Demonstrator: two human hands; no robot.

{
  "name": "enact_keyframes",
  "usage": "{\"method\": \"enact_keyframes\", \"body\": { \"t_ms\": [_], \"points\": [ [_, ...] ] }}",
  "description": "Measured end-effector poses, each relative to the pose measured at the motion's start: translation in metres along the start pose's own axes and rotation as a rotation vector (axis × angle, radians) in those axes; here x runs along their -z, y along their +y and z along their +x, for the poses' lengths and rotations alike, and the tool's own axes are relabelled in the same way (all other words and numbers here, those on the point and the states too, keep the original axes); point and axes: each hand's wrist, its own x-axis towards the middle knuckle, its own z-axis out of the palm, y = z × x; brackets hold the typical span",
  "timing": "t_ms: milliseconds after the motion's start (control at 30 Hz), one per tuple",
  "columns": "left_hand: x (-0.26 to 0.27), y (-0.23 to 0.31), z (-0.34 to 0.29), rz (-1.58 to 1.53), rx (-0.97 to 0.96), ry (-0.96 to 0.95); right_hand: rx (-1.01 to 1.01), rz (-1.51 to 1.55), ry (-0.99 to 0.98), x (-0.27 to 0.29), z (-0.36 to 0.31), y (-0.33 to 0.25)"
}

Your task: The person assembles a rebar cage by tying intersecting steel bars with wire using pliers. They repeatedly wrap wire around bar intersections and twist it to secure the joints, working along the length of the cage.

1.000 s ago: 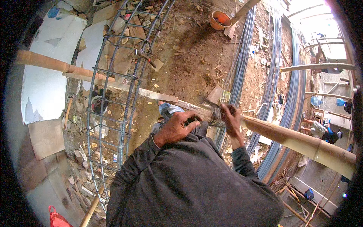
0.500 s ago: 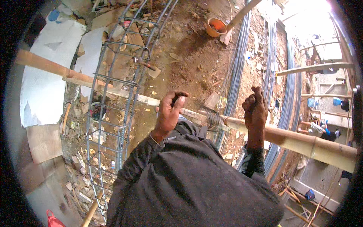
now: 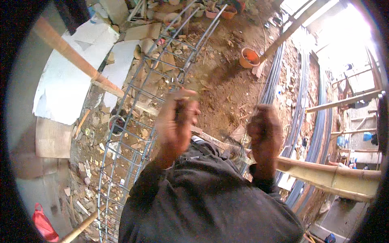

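Observation:
My left hand (image 3: 178,121) is raised in front of me, blurred by motion, its fingers curled inward beside a long rebar cage (image 3: 142,92). A small metal tool with a dark handle (image 3: 175,83) is at the cage's edge, just beyond these fingers; I cannot tell whether they touch. To the right, my right hand (image 3: 265,131) is also smeared, with its fingers bent into a loose fist. Whatever either hand holds, if anything, is too blurred to make out. A bundle of thin dark wire (image 3: 236,150) hangs at my waist between the hands.
A bamboo pole (image 3: 324,170) runs across at waist height on my right, another pole (image 3: 77,56) slants at the left. Long bundles of steel bars (image 3: 298,101) lie on the dirt. An orange bucket (image 3: 249,58), white sheets (image 3: 75,77) and a red bag (image 3: 44,222) are around.
My view has shifted, so the cage and bucket appear lower and further right. The left hand's fingers have curled in and it is closer to the cage; the right hand has become blurred.

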Motion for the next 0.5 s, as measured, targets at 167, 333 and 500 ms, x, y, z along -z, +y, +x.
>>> {"method": "enact_keyframes", "body": {
  "t_ms": [167,333,500],
  "points": [
    [-0.025,-0.059,-0.016,0.019,-0.049,-0.091,0.067,-0.447,-0.238,-0.044,0.003,0.064],
    [-0.012,-0.077,-0.031,-0.043,0.059,-0.032,0.006,-0.522,-0.29,-0.03,-0.003,0.091],
    [-0.011,-0.053,-0.025,0.021,-0.097,-0.054,-0.22,-0.63,-0.502,-0.006,0.004,0.07]
  ]
}}
